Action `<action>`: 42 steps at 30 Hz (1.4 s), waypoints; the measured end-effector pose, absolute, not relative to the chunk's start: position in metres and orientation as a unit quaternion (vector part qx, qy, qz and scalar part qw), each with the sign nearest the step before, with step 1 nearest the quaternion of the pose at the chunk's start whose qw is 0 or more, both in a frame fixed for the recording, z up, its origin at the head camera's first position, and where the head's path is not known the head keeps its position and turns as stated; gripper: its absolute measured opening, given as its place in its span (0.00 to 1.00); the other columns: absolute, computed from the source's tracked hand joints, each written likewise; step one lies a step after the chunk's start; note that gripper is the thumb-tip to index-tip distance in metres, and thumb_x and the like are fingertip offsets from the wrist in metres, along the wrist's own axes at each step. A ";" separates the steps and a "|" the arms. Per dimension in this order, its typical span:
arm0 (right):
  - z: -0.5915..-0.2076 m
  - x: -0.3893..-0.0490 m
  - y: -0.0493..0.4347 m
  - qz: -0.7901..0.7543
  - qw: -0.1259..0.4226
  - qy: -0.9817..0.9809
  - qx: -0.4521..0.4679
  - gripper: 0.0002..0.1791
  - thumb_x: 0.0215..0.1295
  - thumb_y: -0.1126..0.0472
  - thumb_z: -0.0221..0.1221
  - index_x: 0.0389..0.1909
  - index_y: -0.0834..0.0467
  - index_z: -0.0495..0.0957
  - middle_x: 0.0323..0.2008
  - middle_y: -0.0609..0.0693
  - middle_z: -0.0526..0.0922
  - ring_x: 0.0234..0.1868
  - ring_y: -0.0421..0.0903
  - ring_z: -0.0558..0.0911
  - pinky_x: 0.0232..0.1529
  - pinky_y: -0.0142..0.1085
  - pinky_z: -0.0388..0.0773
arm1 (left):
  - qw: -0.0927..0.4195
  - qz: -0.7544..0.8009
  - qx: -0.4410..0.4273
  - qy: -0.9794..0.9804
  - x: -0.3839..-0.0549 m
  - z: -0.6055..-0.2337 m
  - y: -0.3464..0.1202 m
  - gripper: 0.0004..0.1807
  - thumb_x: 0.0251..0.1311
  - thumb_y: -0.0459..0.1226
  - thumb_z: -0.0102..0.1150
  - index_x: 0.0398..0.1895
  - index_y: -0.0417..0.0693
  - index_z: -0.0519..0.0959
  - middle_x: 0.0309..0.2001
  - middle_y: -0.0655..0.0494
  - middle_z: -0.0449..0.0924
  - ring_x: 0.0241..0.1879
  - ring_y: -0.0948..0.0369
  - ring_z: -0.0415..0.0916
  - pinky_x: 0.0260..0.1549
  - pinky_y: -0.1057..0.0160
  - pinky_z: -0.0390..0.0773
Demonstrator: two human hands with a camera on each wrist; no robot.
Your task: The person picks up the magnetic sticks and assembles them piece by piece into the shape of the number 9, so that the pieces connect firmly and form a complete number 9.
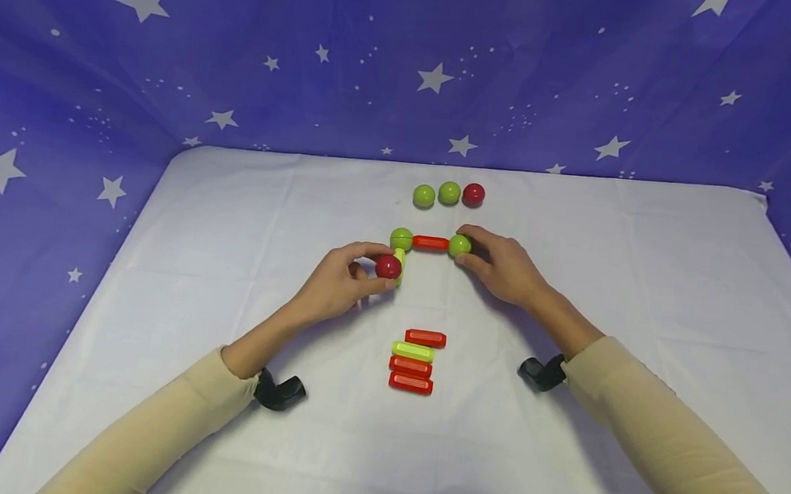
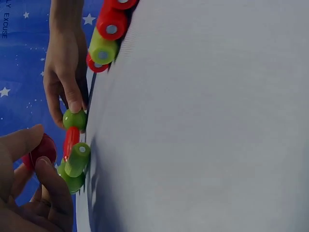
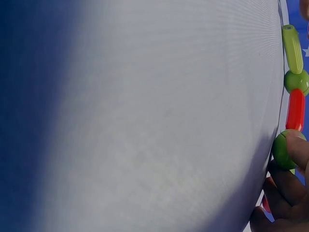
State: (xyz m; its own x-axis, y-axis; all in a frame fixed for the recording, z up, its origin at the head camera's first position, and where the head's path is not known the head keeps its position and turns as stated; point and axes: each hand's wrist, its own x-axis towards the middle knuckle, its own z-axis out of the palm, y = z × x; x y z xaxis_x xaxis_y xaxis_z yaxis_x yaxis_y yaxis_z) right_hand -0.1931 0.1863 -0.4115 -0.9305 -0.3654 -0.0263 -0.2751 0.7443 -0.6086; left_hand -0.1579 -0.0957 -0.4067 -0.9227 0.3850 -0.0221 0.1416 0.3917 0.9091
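Observation:
My left hand [image 1: 341,281] pinches a red ball [image 1: 388,267] between thumb and fingers. Beside it a yellow-green rod [image 2: 78,159] runs toward me from a green ball [image 1: 402,238], its near end bare with a grey metal disc. From that same ball a red rod [image 1: 430,243] leads across to a second green ball [image 1: 460,246]. My right hand [image 1: 506,268] grips this second ball with thumb and fingers. In the left wrist view, the red ball is apart from the yellow-green rod's end.
Two loose green balls [image 1: 424,196] and another red ball [image 1: 474,194] sit in a row farther back. Nearer me lie several loose rods, red [image 1: 410,383] and yellow-green [image 1: 412,351], side by side on the white cloth [image 1: 229,209]. A starry blue curtain [image 1: 356,55] hangs behind.

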 end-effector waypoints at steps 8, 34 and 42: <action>-0.413 -0.194 0.188 -0.313 0.073 0.931 -0.174 0.26 0.70 0.58 0.61 0.66 0.58 0.70 0.60 0.57 0.77 0.62 0.56 0.73 0.67 0.52 0.62 | 0.120 0.525 0.162 0.827 -0.154 -0.411 -0.097 0.24 0.54 0.35 0.73 0.55 0.47 0.79 0.41 0.49 0.77 0.21 0.58 0.71 0.18 0.64 0.72; -0.411 -0.193 0.186 -0.310 0.074 0.931 -0.176 0.26 0.70 0.59 0.60 0.66 0.59 0.70 0.60 0.57 0.77 0.62 0.56 0.73 0.67 0.52 0.62 | 0.165 0.450 0.213 0.852 -0.153 -0.419 -0.096 0.23 0.51 0.35 0.75 0.51 0.50 0.79 0.40 0.54 0.77 0.25 0.58 0.68 0.25 0.63 0.68; -0.411 -0.193 0.186 -0.306 0.076 0.933 -0.172 0.26 0.70 0.57 0.60 0.67 0.58 0.69 0.60 0.56 0.77 0.61 0.56 0.73 0.67 0.52 0.62 | 0.178 0.457 0.220 0.843 -0.156 -0.417 -0.097 0.24 0.51 0.35 0.75 0.52 0.50 0.79 0.40 0.53 0.77 0.24 0.59 0.69 0.25 0.63 0.68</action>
State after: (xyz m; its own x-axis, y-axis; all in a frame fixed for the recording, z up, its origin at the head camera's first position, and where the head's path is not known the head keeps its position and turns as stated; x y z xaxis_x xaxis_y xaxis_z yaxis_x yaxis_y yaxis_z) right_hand -0.1927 0.1861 -0.4109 -0.9293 -0.3676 -0.0356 -0.2750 0.7531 -0.5976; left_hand -0.1559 -0.0972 -0.4171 -0.8393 0.5346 -0.0989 0.2085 0.4845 0.8496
